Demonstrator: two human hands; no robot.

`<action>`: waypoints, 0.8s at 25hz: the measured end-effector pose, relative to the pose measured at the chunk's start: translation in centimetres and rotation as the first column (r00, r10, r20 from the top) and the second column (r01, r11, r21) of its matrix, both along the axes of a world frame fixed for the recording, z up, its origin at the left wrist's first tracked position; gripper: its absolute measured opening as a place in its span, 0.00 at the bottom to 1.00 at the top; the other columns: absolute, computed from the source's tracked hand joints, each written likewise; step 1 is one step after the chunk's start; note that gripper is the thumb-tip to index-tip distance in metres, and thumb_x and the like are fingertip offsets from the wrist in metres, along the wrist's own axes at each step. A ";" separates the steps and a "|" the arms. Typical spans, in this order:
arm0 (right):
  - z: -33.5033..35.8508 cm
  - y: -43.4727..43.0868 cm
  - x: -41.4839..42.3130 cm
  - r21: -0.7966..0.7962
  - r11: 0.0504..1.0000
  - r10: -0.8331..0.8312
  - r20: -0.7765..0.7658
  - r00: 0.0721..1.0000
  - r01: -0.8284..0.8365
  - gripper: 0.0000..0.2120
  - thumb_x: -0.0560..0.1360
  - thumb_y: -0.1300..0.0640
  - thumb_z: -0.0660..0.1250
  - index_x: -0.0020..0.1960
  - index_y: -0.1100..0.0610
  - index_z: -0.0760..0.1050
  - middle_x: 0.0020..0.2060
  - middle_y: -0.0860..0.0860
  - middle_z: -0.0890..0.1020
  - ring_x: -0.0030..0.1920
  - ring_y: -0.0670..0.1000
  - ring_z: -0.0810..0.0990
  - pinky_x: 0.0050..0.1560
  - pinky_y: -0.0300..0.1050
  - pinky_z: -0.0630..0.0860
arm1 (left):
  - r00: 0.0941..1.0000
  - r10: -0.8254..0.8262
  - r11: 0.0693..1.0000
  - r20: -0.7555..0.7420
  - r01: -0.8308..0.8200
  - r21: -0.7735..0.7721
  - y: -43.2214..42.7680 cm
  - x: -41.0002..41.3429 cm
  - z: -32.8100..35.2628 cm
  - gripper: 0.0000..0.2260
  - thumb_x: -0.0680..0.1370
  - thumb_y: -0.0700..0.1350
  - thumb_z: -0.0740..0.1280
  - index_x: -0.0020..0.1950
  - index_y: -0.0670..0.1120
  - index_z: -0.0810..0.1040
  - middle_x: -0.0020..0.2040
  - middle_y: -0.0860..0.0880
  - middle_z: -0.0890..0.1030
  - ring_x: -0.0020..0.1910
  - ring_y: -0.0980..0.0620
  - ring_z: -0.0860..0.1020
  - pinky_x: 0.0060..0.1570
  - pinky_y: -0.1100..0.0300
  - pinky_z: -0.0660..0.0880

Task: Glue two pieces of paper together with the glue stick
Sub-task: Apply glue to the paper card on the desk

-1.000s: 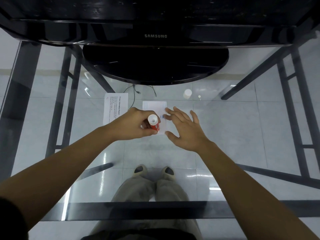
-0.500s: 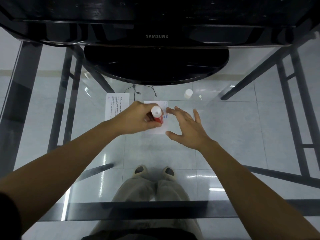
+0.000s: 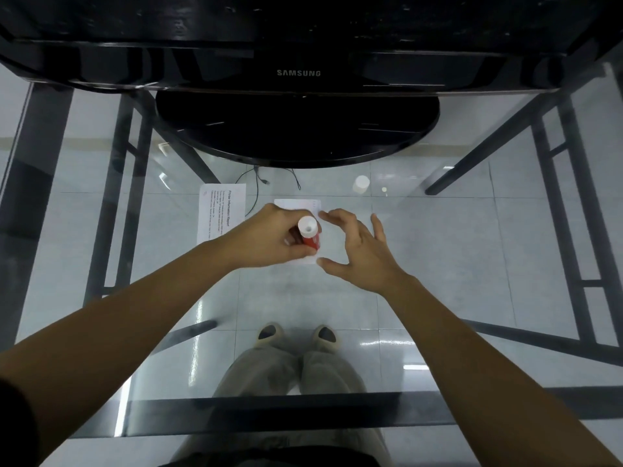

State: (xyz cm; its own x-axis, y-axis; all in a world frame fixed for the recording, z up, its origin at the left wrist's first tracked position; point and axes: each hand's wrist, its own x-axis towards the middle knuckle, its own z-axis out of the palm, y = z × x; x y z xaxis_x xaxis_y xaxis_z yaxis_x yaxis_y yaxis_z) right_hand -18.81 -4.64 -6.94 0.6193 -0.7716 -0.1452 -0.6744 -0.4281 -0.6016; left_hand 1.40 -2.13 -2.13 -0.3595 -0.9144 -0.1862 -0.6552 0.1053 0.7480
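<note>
My left hand (image 3: pixel 266 235) grips a red glue stick (image 3: pixel 309 234) with a white end turned up toward me, its lower end down on a small white paper (image 3: pixel 298 205) lying on the glass table. Most of that paper is hidden under both hands. My right hand (image 3: pixel 362 251) rests with spread fingers and thumb on the paper's right edge, holding nothing. A second, printed sheet (image 3: pixel 220 212) lies flat just left of my left hand. The glue stick's white cap (image 3: pixel 360 184) stands apart at the back right.
A black Samsung monitor (image 3: pixel 298 73) with its round base (image 3: pixel 296 129) fills the back of the glass table (image 3: pixel 455 251). Dark metal table legs (image 3: pixel 569 210) show through the glass on both sides. Cables (image 3: pixel 259 178) run behind the papers.
My left hand has slid the glue stick away from me over the small paper, then a little back. My right hand followed, staying on the paper's right edge.
</note>
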 end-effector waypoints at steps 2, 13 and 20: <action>-0.1 0.0 0.0 -0.002 1.000 -0.001 0.000 1.000 0.001 0.35 0.71 0.45 0.69 0.71 0.51 0.55 0.70 0.47 0.67 0.70 0.49 0.65 0.71 0.57 0.37 | 1.000 -0.030 0.999 -0.010 0.030 0.018 0.2 -0.3 -0.1 0.10 0.71 0.45 0.72 0.51 0.46 0.78 0.40 0.61 0.78 0.41 0.69 0.76 0.42 0.79 0.69; -0.9 -0.1 0.0 -0.028 1.000 -0.004 -0.001 1.000 0.004 0.36 0.70 0.44 0.69 0.71 0.49 0.54 0.70 0.46 0.67 0.70 0.48 0.65 0.70 0.54 0.35 | 0.996 0.082 0.996 0.039 -0.080 -0.040 -0.1 0.5 -0.3 0.11 0.71 0.47 0.72 0.51 0.53 0.76 0.42 0.57 0.81 0.40 0.68 0.77 0.42 0.74 0.73; -1.0 0.0 -0.1 -0.028 1.000 0.007 0.008 1.000 -0.006 0.35 0.70 0.46 0.69 0.71 0.49 0.55 0.70 0.46 0.65 0.70 0.47 0.63 0.69 0.52 0.34 | 0.986 0.148 0.986 0.081 -0.141 -0.085 -2.3 1.8 0.0 0.10 0.71 0.44 0.72 0.51 0.47 0.77 0.45 0.50 0.84 0.40 0.58 0.80 0.48 0.60 0.78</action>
State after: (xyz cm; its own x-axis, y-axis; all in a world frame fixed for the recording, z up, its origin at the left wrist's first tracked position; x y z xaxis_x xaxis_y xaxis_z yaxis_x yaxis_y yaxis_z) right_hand -18.86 -4.69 -7.94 0.6254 -0.7713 -0.1185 -0.6665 -0.4489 -0.5952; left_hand 3.18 -4.43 -2.10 -0.2081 -0.9686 -0.1362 -0.7298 0.0611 0.6809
